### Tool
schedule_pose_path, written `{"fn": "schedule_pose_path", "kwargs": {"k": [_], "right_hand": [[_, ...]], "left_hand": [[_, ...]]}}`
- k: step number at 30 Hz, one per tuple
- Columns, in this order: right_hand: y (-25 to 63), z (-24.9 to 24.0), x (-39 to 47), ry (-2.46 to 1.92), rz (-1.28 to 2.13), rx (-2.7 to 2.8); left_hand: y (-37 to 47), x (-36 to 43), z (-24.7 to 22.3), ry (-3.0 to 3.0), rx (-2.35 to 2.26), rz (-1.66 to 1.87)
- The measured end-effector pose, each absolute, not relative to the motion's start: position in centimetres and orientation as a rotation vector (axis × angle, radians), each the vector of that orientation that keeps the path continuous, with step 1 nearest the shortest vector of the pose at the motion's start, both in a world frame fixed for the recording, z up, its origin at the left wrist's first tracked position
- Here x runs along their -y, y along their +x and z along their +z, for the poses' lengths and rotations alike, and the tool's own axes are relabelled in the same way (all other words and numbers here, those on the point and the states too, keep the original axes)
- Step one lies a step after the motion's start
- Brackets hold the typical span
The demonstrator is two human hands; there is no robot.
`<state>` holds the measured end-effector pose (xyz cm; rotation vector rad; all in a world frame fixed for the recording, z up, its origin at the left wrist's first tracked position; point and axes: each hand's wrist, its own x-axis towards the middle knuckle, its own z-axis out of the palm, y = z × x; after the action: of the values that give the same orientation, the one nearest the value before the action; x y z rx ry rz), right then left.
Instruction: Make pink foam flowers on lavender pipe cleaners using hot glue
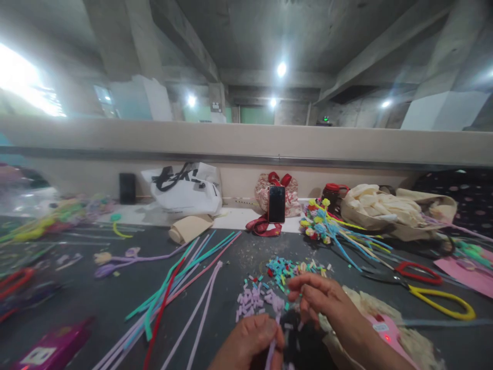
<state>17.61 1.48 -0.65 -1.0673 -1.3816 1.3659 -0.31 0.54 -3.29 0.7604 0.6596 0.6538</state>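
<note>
Nearest the camera, directly below the phone (pixel 276 204), the left hand (pixel 250 341) has its thumb and fingers closed around a lilac stem (pixel 270 352), which stands roughly upright out of the grip. Such a pinch low on the stem probably steadies it and leaves its top free. Just to the right, the right hand (pixel 333 303) hovers with fingers half curled and blurred; whether anything is pinched between them I cannot tell.

Between the phone and the hands lie lilac snippets (pixel 249 302) and, beside them, turquoise snippets (pixel 280 268). They seem loosely grouped by colour, likely so that one shade can be picked up easily, and near enough for a short reach.

Left of the phone and nearer the camera, long coloured stems (pixel 169 288) lie roughly lengthwise, perhaps laid out that way so single ones pull free; two lilac strips (pixel 200 313) rest apart from them. To the phone's right, a bunch of tufted stems (pixel 321 221) lies with its heads together, which may keep the tufts from being crushed.

Farther right and nearer than the phone are yellow-handled pliers (pixel 441 300) and a pink device (pixel 393 336) with a red light, both close to the right arm. The phone itself leans upright against a patterned pouch (pixel 293 198), which appears to prop it.
</note>
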Motion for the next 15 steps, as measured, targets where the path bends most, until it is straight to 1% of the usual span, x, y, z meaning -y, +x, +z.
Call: {"fn": "schedule_pose_path", "kwargs": {"k": [3, 9, 15], "right_hand": [[17.2, -1.2, -1.5, -1.1, 1.434, 1.386], [15.7, -2.4, -0.3, -1.056, 1.619, 1.428], [13.8, -3.2, 0.8, -0.868, 1.794, 1.366]], "left_hand": [[-0.5, -0.3, -2.6, 0.769, -0.688, 0.701], [-0.3, -0.4, -2.6, 0.641, -0.707, 0.935], [0.1, 0.0, -2.9, 0.529, -0.617, 0.848]]}}
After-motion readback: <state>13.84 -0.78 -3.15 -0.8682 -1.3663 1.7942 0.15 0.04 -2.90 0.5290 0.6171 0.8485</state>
